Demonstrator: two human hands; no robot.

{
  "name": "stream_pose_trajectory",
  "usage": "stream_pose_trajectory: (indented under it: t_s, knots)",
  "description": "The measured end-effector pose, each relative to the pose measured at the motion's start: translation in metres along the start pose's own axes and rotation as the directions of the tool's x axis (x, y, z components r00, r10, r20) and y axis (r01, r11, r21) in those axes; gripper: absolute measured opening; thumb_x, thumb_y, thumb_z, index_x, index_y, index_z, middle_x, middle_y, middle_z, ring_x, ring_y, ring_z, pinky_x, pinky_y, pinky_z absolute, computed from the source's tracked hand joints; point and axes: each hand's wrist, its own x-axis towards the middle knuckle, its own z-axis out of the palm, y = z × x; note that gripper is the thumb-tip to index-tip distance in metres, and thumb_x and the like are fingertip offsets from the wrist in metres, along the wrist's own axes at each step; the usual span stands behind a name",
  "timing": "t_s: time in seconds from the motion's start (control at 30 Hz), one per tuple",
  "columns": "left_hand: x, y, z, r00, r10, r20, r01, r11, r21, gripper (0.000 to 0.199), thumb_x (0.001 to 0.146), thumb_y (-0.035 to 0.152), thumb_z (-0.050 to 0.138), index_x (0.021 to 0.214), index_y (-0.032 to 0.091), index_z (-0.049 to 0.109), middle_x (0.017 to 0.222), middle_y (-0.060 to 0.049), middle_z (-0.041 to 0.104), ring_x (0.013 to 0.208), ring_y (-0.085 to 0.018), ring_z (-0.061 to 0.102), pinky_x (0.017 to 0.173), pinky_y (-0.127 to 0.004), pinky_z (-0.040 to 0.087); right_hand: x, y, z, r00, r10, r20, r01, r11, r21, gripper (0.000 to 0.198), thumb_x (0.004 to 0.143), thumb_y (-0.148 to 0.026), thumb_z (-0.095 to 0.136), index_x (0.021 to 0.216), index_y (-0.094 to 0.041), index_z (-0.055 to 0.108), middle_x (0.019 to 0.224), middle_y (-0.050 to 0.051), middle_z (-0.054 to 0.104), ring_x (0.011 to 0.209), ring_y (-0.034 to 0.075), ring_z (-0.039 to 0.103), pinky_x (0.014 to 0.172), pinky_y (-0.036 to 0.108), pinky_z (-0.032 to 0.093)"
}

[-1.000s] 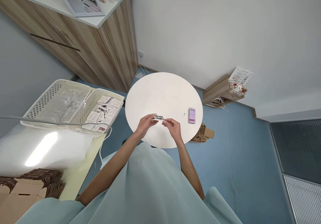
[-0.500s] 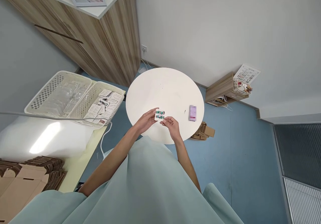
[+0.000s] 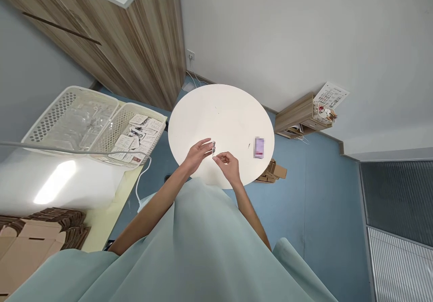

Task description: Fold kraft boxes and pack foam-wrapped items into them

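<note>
A small white card of press-on nails (image 3: 214, 148) is held up over the round white table (image 3: 219, 103). It is turned almost edge-on, so only a narrow strip of its face shows, with dark glossy pieces on it. My left hand (image 3: 196, 155) grips the card's left side with the fingers. At its lower end, my right hand (image 3: 230, 167) pinches it between thumb and forefinger. To the right on the table lies a purple item (image 3: 259, 148), blurred by pixelation.
Left of the table, one white basket (image 3: 43, 130) holds clear plastic pieces and another (image 3: 113, 133) holds printed cards. Flattened cardboard boxes (image 3: 37, 248) are stacked at lower left. A wooden cabinet (image 3: 149, 45) and a small shelf (image 3: 294, 115) stand by the wall.
The card has turned from facing me, with two rows of green nails showing, to nearly edge-on. Both hands still hold it. The view has shifted slightly.
</note>
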Motion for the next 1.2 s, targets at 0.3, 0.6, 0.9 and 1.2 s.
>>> stream_pose_trajectory:
  t_s: [0.3,0.6,0.9,1.2]
  knots:
    - [0.003,0.006,-0.006,0.996,0.063,-0.063,-0.058,0.996,0.069,0.073,0.074,0.059,0.092,0.134,0.023,0.071,0.145,-0.016,0.071,0.136,-0.033,0.066,0.110,-0.045,0.056,0.002,-0.010,0.017,0.995,-0.082,-0.049,0.065,0.958,-0.279,0.013,0.094,-0.037,0.066,0.089,-0.027,0.073,0.099,0.003,0.076,0.085,0.019,0.071,0.088,0.036,0.060]
    - [0.007,0.015,-0.027,0.990,0.069,-0.123,-0.058,0.995,0.085,0.062,0.070,0.055,0.096,0.117,0.019,0.078,0.098,-0.009,0.078,0.096,-0.025,0.072,0.093,-0.043,0.059,0.014,0.000,0.006,0.988,0.135,-0.077,-0.129,0.989,0.077,0.022,0.087,-0.045,0.074,0.087,-0.023,0.072,0.084,0.002,0.075,0.082,0.021,0.076,0.082,0.035,0.060]
    - [0.003,0.023,-0.039,0.965,-0.053,0.258,0.100,0.980,-0.172,0.058,0.088,0.051,0.088,0.138,0.024,0.074,0.127,-0.013,0.079,0.117,-0.027,0.073,0.107,-0.044,0.055,0.015,-0.006,0.005,0.969,0.146,0.200,-0.213,0.904,0.372,0.031,0.083,-0.051,0.084,0.082,-0.021,0.075,0.086,0.002,0.070,0.082,0.015,0.069,0.083,0.030,0.056]
    - [0.001,0.024,-0.033,0.954,-0.050,0.295,0.115,0.972,-0.205,0.058,0.087,0.052,0.088,0.136,0.023,0.075,0.140,-0.016,0.076,0.129,-0.032,0.071,0.112,-0.047,0.055,0.017,-0.003,0.016,0.955,0.215,0.203,-0.273,0.903,0.331,0.035,0.081,-0.054,0.087,0.086,-0.020,0.078,0.089,0.002,0.074,0.081,0.015,0.070,0.082,0.030,0.056]
